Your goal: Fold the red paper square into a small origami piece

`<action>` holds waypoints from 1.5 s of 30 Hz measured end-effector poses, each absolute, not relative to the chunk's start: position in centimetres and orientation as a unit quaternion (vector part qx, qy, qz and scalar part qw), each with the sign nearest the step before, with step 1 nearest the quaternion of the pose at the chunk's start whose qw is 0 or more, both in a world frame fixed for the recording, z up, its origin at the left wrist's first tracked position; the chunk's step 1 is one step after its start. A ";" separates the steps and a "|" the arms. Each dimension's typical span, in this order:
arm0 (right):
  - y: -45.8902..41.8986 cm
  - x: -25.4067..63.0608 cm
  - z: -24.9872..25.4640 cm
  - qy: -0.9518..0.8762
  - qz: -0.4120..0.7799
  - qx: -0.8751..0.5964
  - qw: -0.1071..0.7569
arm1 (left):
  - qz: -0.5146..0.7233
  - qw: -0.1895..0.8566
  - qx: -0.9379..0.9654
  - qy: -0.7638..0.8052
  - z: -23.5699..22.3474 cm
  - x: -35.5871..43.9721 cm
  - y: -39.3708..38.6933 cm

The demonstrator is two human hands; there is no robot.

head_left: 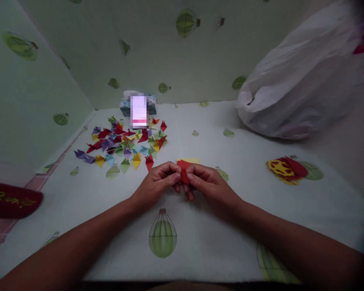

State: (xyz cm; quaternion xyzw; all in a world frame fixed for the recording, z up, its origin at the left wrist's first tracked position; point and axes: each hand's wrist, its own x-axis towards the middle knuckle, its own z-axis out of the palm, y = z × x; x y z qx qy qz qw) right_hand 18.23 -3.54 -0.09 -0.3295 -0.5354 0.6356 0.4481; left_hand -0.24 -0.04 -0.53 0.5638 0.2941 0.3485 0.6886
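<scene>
A small folded piece of red paper point(184, 175) is pinched between my two hands in the middle of the view. My left hand point(163, 177) grips its left side with thumb and fingers. On the other side, my right hand point(206, 180) holds it the same way, thumb in front. Just behind the fingers, partly hidden, yellow paper point(191, 160) lies on the table. To the left of my hands spreads a pile of folded paper pieces point(125, 144) in red, purple, green, yellow and blue. One red folded piece point(149, 162) lies close to my left hand.
Behind the pile, a tissue box point(153, 106) stands near the wall, with a blurred-out bright screen point(139, 111) before it. A big white plastic bag point(279, 93) bulges at the back right. Red and yellow cut-outs point(285, 169) lie at right; a red object with gold characters point(15, 201) is at left.
</scene>
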 end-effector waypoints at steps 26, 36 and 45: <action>-3.9 18.4 -0.6 -0.690 0.333 -0.407 0.497 | 0.327 0.688 0.550 0.341 0.1 0.2 -0.6; -3.8 18.4 -0.4 -0.735 0.250 -0.398 0.488 | 0.324 0.690 0.542 0.355 -0.3 0.2 -0.5; -3.8 18.4 -0.1 -0.741 0.225 -0.414 0.478 | 0.323 0.695 0.531 0.362 -0.2 0.3 -0.8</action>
